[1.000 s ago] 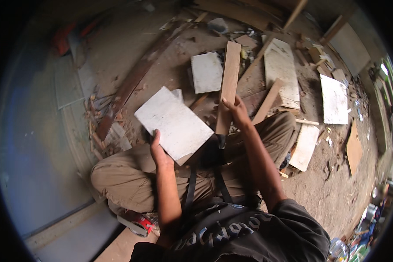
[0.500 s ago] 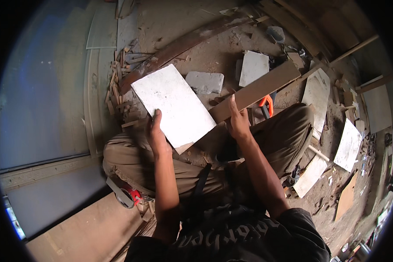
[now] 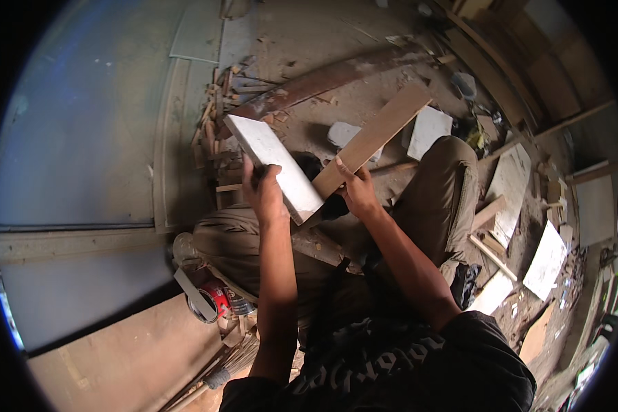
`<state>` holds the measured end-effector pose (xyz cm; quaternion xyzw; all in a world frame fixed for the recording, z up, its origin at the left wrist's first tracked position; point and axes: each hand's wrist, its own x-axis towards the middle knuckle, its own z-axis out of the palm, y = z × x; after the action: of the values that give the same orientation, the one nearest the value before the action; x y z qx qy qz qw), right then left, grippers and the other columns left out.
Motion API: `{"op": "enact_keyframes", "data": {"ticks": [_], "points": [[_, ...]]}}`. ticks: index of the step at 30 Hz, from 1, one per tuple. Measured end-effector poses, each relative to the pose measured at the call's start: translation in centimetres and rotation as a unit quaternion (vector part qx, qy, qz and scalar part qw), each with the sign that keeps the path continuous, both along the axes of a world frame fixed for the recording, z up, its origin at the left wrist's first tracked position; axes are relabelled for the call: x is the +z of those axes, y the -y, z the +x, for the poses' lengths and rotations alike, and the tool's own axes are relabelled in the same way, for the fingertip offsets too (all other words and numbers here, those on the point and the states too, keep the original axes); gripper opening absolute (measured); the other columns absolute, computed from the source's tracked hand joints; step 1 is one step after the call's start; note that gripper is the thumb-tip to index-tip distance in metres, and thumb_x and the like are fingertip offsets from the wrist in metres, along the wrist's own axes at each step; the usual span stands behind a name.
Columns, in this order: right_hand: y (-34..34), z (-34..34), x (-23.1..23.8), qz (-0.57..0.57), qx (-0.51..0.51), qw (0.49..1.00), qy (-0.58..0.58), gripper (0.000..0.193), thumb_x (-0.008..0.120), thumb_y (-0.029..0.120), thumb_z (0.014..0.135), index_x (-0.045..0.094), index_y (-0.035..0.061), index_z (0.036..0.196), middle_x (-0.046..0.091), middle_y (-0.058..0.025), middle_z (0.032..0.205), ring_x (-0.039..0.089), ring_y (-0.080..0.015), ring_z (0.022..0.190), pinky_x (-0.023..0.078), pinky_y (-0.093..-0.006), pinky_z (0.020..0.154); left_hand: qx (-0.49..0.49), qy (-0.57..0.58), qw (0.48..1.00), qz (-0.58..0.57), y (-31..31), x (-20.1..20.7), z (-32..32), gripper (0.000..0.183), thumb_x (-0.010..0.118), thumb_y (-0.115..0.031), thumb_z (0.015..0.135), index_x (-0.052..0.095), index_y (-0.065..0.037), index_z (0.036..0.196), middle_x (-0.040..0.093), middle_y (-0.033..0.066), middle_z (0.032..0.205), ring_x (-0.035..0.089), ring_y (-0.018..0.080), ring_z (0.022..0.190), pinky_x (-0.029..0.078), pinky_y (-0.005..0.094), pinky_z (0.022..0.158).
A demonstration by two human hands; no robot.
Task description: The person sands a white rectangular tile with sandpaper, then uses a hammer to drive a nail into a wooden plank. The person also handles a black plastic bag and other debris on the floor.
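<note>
Between clamped left fingers (image 3: 248,170), white board (image 3: 271,154), between clamped right fingers (image 3: 342,167), brown plank (image 3: 384,125), ends perhaps touching

A red can (image 3: 220,295) near a tan board (image 3: 130,350), wood scraps (image 3: 204,134) beside a long brown plank (image 3: 323,83)

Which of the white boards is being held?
The white board tilted in the left hand, beside the brown wooden strip that the right hand grips. The other white boards, farther right, have no hand on them.
</note>
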<state>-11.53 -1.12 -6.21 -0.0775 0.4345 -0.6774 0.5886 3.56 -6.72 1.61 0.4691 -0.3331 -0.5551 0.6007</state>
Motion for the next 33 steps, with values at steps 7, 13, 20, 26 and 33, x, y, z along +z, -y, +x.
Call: {"op": "enact_keyframes", "data": {"ticks": [7,13,20,26,33], "points": [[4.3,2.9,-2.7,-0.082,0.082,0.993,0.002,0.042,0.069,0.003,0.085,0.049,0.0029,0.122,0.062,-0.0116,0.115,0.060,-0.0262,0.109,0.052,-0.0448,0.093,0.014,0.016,0.999,-0.037,4.0,2.3,2.3,0.079,0.051,0.010,0.070,0.038,-0.003,0.147,0.051,0.0120,0.134,0.051,0.0253,0.120,0.038,0.0333,0.102],[2.9,5.5,-1.2,-0.037,0.075,0.985,0.152,0.063,0.072,-0.001,0.081,0.034,0.0119,0.129,0.050,-0.0109,0.121,0.056,-0.0238,0.112,0.051,-0.0442,0.093,0.012,0.104,0.994,-0.042,5.0,3.4,-0.2,0.082,0.051,0.006,0.070,0.029,0.002,0.149,0.055,0.0112,0.119,0.053,0.0164,0.095,0.043,0.0259,0.082],[3.4,4.3,1.4,0.052,0.036,0.984,0.165,0.070,0.076,0.008,0.082,0.030,0.0112,0.135,0.052,-0.0098,0.124,0.057,-0.0242,0.112,0.051,-0.0447,0.091,-0.025,0.155,0.987,-0.041,4.5,5.8,-6.6,0.084,0.049,0.009,0.072,0.021,0.002,0.151,0.051,0.0130,0.124,0.052,0.0152,0.095,0.044,0.0246,0.083],[5.1,1.8,-1.4,-0.024,-0.010,0.999,0.047,0.076,0.080,0.013,0.080,0.027,0.0007,0.133,0.048,-0.0160,0.124,0.053,-0.0237,0.114,0.051,-0.0352,0.090,-0.043,0.202,0.978,-0.032,2.0,5.8,-11.8,0.080,0.053,-0.003,0.079,0.019,0.001,0.151,0.051,0.0110,0.123,0.054,0.0197,0.096,0.042,0.0282,0.088],[4.6,-1.4,-6.1,-0.022,-0.175,0.956,-0.235,0.068,0.073,0.006,0.083,0.027,-0.0008,0.133,0.056,-0.0181,0.114,0.060,-0.0247,0.101,0.050,-0.0356,0.085,-0.188,0.062,0.954,0.224,-0.9,0.5,-8.3,0.038,0.065,-0.023,0.084,0.061,0.000,0.114,0.064,0.0115,0.109,0.062,0.0223,0.101,0.048,0.0334,0.087]]}}
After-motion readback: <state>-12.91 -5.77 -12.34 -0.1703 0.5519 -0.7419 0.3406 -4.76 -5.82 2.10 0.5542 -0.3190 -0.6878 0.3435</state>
